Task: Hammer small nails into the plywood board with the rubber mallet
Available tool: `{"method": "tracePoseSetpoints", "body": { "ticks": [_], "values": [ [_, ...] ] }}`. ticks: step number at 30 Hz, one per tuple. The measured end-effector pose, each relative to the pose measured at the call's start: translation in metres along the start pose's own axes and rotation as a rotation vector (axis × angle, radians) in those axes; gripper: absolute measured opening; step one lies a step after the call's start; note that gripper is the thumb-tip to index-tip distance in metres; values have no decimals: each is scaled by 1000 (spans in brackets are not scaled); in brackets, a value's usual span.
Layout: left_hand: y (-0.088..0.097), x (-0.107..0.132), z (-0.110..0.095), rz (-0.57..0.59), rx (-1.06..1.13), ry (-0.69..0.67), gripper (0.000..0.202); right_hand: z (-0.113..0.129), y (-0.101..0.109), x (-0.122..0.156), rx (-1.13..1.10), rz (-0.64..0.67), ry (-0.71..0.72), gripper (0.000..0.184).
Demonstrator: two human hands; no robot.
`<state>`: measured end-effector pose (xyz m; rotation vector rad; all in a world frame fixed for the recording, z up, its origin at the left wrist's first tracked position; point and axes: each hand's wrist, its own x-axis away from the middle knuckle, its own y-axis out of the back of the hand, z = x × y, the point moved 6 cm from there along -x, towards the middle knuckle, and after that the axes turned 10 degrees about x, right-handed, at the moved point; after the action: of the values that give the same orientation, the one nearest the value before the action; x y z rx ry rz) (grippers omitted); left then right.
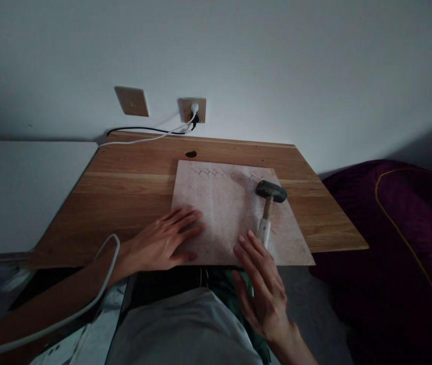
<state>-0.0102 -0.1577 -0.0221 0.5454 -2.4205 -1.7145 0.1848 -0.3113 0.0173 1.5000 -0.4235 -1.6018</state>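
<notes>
A thin pale wooden board (219, 218) lies on the brown wooden table (124, 197), reaching its front edge. My left hand (172, 235) rests on the board's left side, fingers spread and nothing in them. On the right of the board lies a mallet (271, 191) with a black head and a pale-wrapped handle. Fingers apart, my right hand (261, 284) is beside the handle's lower end; whether it touches the handle I cannot tell. Several zigzag thin lines (210, 173) run along the board's far edge; whether drawn or metal is unclear.
A wall socket (193, 110) holds plugs whose white cable (140, 142) and black cable run left across the table's back. A round hole (190, 154) pierces the tabletop. White furniture (29, 197) stands at left, purple fabric (391, 253) at right. A white cord (67, 317) crosses my left forearm.
</notes>
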Motion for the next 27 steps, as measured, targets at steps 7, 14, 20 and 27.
{"method": "tracePoseSetpoints", "body": {
  "ticks": [7, 14, 20, 27],
  "values": [
    [18, 77, 13, -107, -20, 96, 67, -31, 2, -14, 28, 70, -196, 68],
    [17, 112, 20, -143, -10, 173, 61, -71, -24, -21, 83, 176, -175, 55],
    [24, 87, 35, -178, -68, 232, 67, -82, -31, -69, 111, 92, -130, 36],
    [45, 12, 61, -288, -97, 301, 59, -89, -67, -130, 98, 205, -11, 37]
  ]
}}
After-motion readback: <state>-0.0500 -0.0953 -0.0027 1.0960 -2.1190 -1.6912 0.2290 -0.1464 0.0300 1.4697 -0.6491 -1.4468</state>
